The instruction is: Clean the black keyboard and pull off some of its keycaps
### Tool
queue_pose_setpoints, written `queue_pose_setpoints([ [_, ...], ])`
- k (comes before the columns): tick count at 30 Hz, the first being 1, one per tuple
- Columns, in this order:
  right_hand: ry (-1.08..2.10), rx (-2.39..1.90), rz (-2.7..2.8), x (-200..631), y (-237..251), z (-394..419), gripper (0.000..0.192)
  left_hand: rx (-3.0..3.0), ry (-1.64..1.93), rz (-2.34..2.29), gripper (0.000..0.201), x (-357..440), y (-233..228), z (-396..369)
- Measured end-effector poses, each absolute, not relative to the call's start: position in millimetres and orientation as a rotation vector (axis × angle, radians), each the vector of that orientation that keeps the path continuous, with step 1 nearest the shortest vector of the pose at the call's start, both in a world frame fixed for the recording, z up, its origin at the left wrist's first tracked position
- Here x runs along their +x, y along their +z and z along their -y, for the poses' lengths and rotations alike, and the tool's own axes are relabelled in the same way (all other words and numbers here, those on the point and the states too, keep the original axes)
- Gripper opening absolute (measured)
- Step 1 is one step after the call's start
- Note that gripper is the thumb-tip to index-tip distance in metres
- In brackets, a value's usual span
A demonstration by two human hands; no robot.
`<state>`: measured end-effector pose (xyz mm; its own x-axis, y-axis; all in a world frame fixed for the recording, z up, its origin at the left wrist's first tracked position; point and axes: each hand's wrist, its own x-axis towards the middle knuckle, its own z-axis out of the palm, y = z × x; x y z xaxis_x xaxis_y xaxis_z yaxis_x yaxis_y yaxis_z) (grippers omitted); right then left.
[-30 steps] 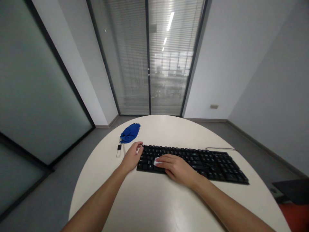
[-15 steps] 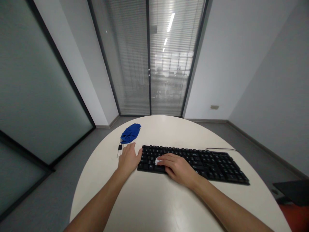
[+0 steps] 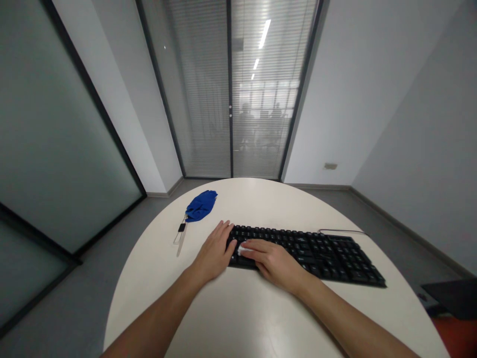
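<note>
A black keyboard (image 3: 330,253) lies across the round table, angled down to the right. My left hand (image 3: 214,251) rests over its left end, fingers stretched forward at the edge and thumb apart from them on the keys. Between the bent fingers of my right hand (image 3: 274,261) is a small white wad (image 3: 243,248), pressed on the keys at the left part of the keyboard; it looks like tissue or cloth. Part of the wad is hidden under the fingers. Beyond my left hand lies a crumpled blue cloth item (image 3: 201,205) with a cord and a black toggle (image 3: 182,227).
The white table (image 3: 238,308) has a curved far edge. A thin cable (image 3: 343,230) runs from the back of the keyboard to the right. At the lower right is a dark object (image 3: 452,297) above something red. Glass panels with blinds (image 3: 208,99) stand beyond the table.
My left hand has shifted right, from beside the keyboard onto its left end, uncovering more of the cord. My right hand and the white wad have moved only slightly.
</note>
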<state>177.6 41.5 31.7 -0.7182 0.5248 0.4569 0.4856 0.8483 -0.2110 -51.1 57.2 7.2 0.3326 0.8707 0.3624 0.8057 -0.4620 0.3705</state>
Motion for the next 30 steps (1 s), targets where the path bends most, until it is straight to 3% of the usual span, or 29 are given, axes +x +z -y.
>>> queue_pose_setpoints([
  [10, 0.051, -1.143, 2.31, 194.5, 29.0, -61.3, 0.048, 2.501, 0.691, -1.557, 0.05, -47.2, 6.0, -52.5],
  [30, 0.327, -0.671, 2.546, 171.1, 41.5, -27.7, 0.045, 2.54, 0.651, -1.543, 0.049, -48.9, 7.7, -54.4],
])
